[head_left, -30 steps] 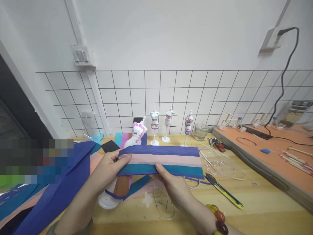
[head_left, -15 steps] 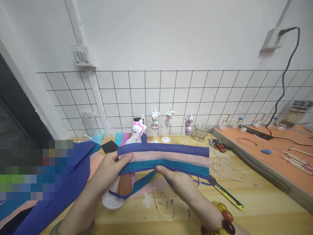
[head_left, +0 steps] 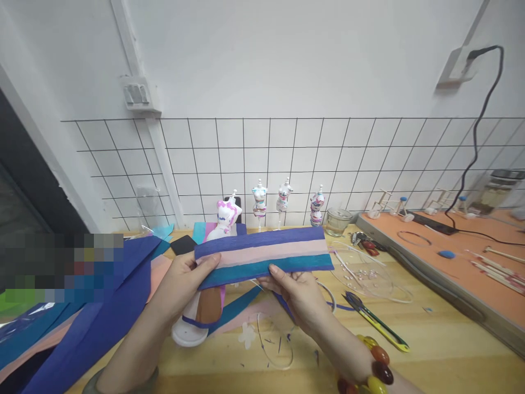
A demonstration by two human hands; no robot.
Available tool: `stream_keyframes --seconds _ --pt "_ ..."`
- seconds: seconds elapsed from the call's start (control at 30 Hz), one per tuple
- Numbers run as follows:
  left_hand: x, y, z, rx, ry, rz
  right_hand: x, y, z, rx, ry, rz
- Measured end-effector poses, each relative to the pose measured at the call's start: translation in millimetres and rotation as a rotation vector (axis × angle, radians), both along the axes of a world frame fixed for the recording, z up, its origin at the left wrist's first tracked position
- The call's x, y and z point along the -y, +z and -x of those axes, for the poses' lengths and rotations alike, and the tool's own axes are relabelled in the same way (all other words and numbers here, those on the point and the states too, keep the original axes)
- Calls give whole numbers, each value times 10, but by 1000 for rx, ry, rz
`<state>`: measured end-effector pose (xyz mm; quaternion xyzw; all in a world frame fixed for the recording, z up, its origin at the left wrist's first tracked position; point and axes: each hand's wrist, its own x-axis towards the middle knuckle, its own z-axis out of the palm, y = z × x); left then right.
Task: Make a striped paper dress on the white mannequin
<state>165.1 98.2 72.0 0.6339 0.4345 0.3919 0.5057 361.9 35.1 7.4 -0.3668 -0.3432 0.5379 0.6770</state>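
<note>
A striped band (head_left: 262,251) of blue, pink and teal, fabric or paper, is stretched between my two hands above the table. My left hand (head_left: 186,279) pinches its left end, thumb in front. My right hand (head_left: 297,293) grips the lower edge near the middle, thumb in front and fingers partly hidden behind. Behind the band leans a white mini dress form (head_left: 227,216) with pink and blue markings; its round white base (head_left: 189,335) shows below my left hand. Whether my left hand also holds this form, I cannot tell. A brown patch (head_left: 209,306) shows on its lower part.
Several small painted dress forms (head_left: 260,200) stand by the tiled wall, beside a glass bowl (head_left: 338,220). Yellow-and-green scissors (head_left: 379,325) lie right of my hands. Blue cloth (head_left: 123,284) is heaped at left. An orange-topped board (head_left: 451,262) stands at right.
The band's right end has swung up and to the left, so the band now slants. My right hand has shifted slightly up. The dress form's top has moved a little left.
</note>
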Motion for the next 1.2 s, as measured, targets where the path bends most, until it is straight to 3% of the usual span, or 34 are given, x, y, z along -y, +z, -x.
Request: stream_keyframes --seconds 0.17,0.4,0.67,0.93,1.2 --pt "-3 -10 8 14 -7 -23 -17 -47 -17 -19 -6 40" --pt "53 -109 -158 78 -53 -11 62 74 160 -102 62 -115" --pt "128 -183 -281 133 -154 4 93 -32 191 -28 8 -4" --pt "93 -130 -206 74 -113 -14 108 3 158 -35 193 -8" --pt "29 -54 -66 52 -19 -38 16 55 0 -134 27 -55"
